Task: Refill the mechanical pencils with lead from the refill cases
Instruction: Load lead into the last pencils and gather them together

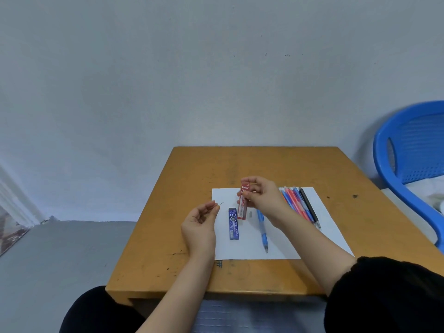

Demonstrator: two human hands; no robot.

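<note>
My right hand (260, 195) holds a red lead refill case (243, 207) upright above the white paper sheet (322, 227). My left hand (200, 224) pinches a thin pencil lead (221, 204) between thumb and fingertip, left of the case. A blue refill case (233, 224) lies flat on the paper between my hands. One blue mechanical pencil (262, 230) lies on the paper below my right hand, tip toward me. Several more pencils (303, 207), blue, pink and black, lie side by side at the paper's right part.
The paper lies on a small wooden table (168, 236) against a grey wall. A blue plastic chair (408, 159) stands to the right of the table. A tiny pale piece (250, 214) sits on the paper beside the red case.
</note>
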